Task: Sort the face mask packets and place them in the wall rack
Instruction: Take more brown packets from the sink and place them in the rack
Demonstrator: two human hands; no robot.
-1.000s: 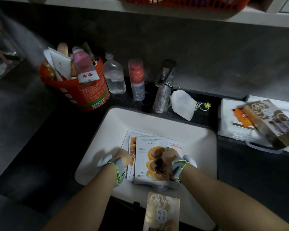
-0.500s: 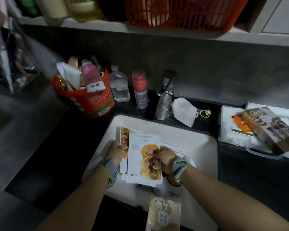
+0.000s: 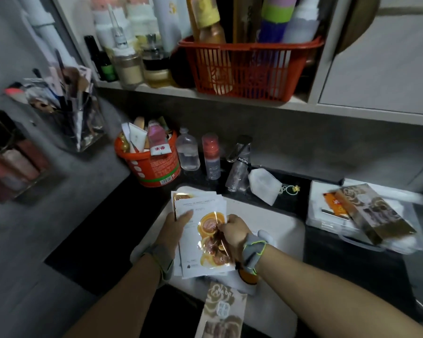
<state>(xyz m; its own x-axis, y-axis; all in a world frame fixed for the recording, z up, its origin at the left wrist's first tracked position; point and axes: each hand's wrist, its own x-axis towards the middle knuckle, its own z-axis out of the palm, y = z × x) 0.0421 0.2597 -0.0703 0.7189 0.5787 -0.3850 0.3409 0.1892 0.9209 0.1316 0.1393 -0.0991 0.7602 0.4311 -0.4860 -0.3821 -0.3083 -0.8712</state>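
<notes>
A stack of white face mask packets (image 3: 200, 211) with orange and brown prints is lifted above the white sink (image 3: 276, 223). My left hand (image 3: 175, 229) grips the stack's left edge, thumb on top. My right hand (image 3: 233, 230) pinches the front packet near its middle. A gold-brown packet (image 3: 221, 311) lies on the sink's near rim. Another gold-brown packet (image 3: 374, 213) and an orange one (image 3: 333, 203) rest on a clear box (image 3: 320, 215) at right. On the left wall hangs a clear rack (image 3: 83, 128) full of brushes and tools.
An orange tub (image 3: 154, 167) of tubes, a clear bottle (image 3: 187, 152), a red-capped bottle (image 3: 211, 156) and the tap (image 3: 238, 164) stand behind the sink. A white cloth mask (image 3: 264, 189) lies beside the tap. A shelf above holds a red basket (image 3: 244, 67) and bottles.
Both hands have raised the packet stack off the sink bottom and tilted it up. The view has swung upward, bringing the shelf and the left wall rack into sight.
</notes>
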